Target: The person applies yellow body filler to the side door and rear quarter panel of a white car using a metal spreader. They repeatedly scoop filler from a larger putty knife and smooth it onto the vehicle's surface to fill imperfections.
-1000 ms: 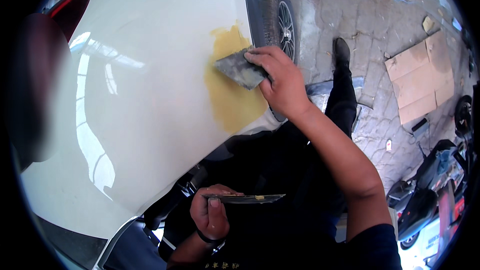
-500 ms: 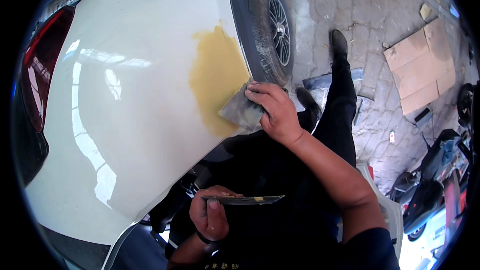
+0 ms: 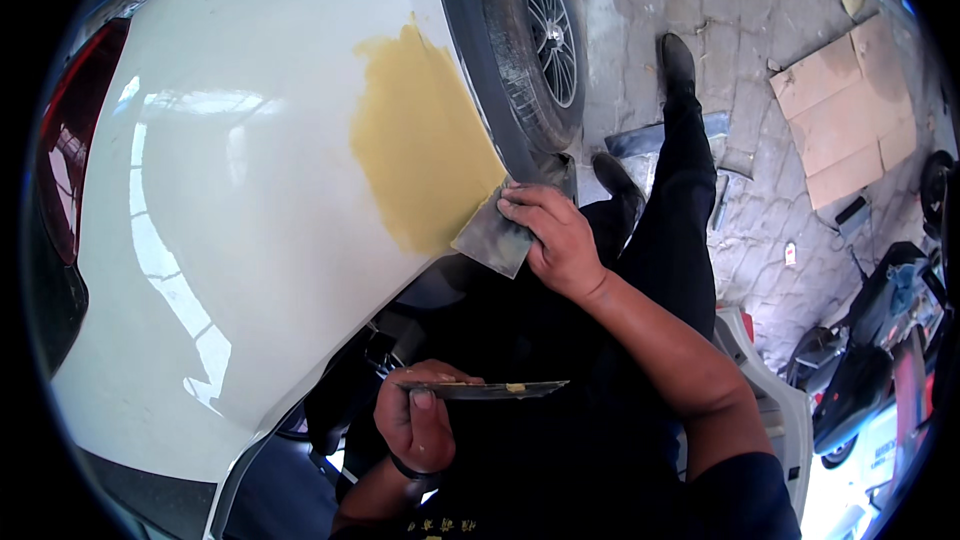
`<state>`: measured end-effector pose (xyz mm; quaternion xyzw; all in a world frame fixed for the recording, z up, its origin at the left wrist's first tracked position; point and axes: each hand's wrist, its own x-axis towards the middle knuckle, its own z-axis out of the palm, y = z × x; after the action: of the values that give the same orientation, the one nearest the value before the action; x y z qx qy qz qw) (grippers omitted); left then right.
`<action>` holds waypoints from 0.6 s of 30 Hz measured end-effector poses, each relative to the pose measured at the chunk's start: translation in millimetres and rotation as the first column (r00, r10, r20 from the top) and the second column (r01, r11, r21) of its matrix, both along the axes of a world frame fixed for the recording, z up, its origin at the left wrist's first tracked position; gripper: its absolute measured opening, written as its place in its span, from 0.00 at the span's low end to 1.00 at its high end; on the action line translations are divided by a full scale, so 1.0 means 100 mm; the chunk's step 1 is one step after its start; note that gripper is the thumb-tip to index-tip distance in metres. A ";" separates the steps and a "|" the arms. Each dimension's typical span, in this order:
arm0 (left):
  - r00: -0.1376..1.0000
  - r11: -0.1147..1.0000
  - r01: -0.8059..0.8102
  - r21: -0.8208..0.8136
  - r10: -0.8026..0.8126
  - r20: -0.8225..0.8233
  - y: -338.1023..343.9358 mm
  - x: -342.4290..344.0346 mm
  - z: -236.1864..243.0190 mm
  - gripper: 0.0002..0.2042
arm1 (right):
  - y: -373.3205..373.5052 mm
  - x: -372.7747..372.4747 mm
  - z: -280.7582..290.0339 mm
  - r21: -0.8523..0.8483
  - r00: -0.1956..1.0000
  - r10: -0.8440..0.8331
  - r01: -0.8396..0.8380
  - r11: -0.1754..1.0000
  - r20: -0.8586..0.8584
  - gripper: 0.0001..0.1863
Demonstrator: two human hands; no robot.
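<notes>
My right hand (image 3: 562, 238) pinches a thin grey putty spreader (image 3: 497, 237). The spreader's edge is at the lower right end of a yellow putty patch (image 3: 425, 145) on the white car panel (image 3: 270, 190), beside the wheel arch. My left hand (image 3: 418, 415) grips a flat, dark plate (image 3: 500, 391), seen nearly edge-on, with a small dab of yellow putty (image 3: 516, 388) on it. The plate is held level in front of my body, apart from the car. Fingers of the left hand lie above it and the thumb shows in front.
A car wheel (image 3: 545, 40) stands just beyond the patch. A red tail light (image 3: 82, 140) is at the far left. On the paved floor lie flattened cardboard (image 3: 850, 105) and a dark strip (image 3: 665, 135). A white car part (image 3: 770, 380) and assorted clutter sit at the lower right.
The spreader has moved slightly down and right along the patch's edge, uncovering more of the smooth putty. My view has shifted, so the car sits further left. The left hand keeps its hold.
</notes>
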<state>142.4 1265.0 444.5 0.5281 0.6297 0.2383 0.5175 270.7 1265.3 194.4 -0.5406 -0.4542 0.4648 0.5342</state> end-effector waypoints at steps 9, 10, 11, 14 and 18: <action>1.000 1.000 0.014 0.019 -0.014 0.014 -0.05 0.00 -0.01 0.11 | -0.21 -0.07 -0.08 -0.018 1.000 0.004 -0.004 1.000 0.007 0.33; 1.000 1.000 0.007 0.020 -0.008 0.013 -0.06 0.01 -0.01 0.11 | -0.24 -0.07 -0.09 -0.021 1.000 0.010 -0.010 1.000 0.010 0.33; 1.000 1.000 0.002 0.022 -0.002 0.013 -0.06 0.02 -0.01 0.11 | -0.27 -0.07 -0.09 -0.024 1.000 0.015 -0.015 1.000 0.014 0.33; 1.000 1.000 0.013 0.019 -0.014 0.002 -0.06 0.01 -0.01 0.12 | -0.40 -0.06 -0.08 -0.055 0.997 0.078 -0.078 0.995 0.009 0.32; 1.000 1.000 0.024 0.020 -0.024 -0.017 -0.09 -0.08 0.02 0.12 | -0.51 0.36 0.28 -0.206 0.988 -0.030 -0.002 0.979 -0.150 0.23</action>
<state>134.1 1256.1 446.2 0.5428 0.6251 0.2340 0.5098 306.3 1214.2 222.8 -0.5590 -0.3578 0.5454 0.5119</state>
